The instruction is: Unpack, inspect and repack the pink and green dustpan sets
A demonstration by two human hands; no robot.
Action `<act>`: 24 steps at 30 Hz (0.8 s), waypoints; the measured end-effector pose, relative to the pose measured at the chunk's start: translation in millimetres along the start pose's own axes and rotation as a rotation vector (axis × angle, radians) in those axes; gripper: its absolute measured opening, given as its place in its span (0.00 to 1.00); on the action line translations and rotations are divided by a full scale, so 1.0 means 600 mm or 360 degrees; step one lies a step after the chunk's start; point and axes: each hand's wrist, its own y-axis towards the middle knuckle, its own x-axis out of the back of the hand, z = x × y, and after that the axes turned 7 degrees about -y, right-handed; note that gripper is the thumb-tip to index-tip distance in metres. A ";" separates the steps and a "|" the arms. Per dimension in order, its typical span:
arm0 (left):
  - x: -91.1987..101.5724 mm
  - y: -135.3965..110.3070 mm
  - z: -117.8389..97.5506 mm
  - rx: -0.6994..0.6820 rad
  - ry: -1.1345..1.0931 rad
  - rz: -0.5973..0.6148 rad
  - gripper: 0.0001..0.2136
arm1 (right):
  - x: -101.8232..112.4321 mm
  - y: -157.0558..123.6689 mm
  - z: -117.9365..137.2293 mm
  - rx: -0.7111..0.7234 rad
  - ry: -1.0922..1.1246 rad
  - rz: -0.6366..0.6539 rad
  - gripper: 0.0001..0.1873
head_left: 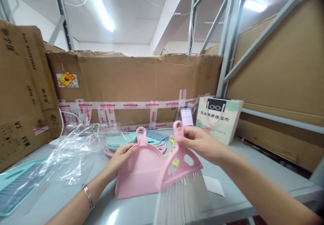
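Note:
A pink dustpan (139, 171) stands tilted up on the grey table, its looped handle at the top. My left hand (126, 152) grips the dustpan at its upper left edge, fingers partly hidden behind it. In front and to the right hangs a pink hand brush (181, 160), its pale bristles pointing down and blurred at the tips. The brush's neck, just below the loop, is pinched by my right hand (194, 139). The brush overlaps the dustpan's right edge; whether they touch I cannot tell.
Clear plastic bags (81, 150) lie left of the dustpan, with a turquoise dustpan and brush set (22, 181) at far left. More turquoise pieces (121, 139) are behind. A paper bag (220, 120) stands back right, near a white paper (214, 186). A taped carton (141, 79) walls the back.

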 end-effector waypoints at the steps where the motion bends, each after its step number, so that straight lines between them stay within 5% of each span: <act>1: -0.002 0.001 0.004 -0.0002 -0.0014 -0.0014 0.20 | -0.013 0.020 -0.017 -0.0033 -0.0035 0.0006 0.16; 7: -0.018 -0.003 0.004 -0.0028 -0.0096 -0.0001 0.20 | -0.097 0.130 -0.100 0.0158 -0.0142 -0.0317 0.12; 12: -0.023 -0.009 -0.007 -0.0145 0.0106 0.0114 0.21 | -0.123 0.154 -0.101 0.0322 -0.0553 -0.0591 0.12; 15: -0.024 -0.003 0.001 -0.0207 0.0202 0.0119 0.18 | -0.124 0.160 -0.117 0.0230 -0.0432 -0.0598 0.17; 19: -0.026 0.006 0.014 -0.0177 0.0259 0.0072 0.17 | -0.114 0.164 -0.147 0.0022 0.0118 -0.0340 0.28; 22: -0.029 0.006 0.014 -0.0200 0.0223 0.0071 0.17 | -0.102 0.163 -0.152 -0.0083 0.0269 0.0090 0.22; 24: -0.031 0.003 0.009 -0.0232 0.0265 0.0069 0.17 | -0.097 0.160 -0.145 -0.0099 0.0232 0.0195 0.20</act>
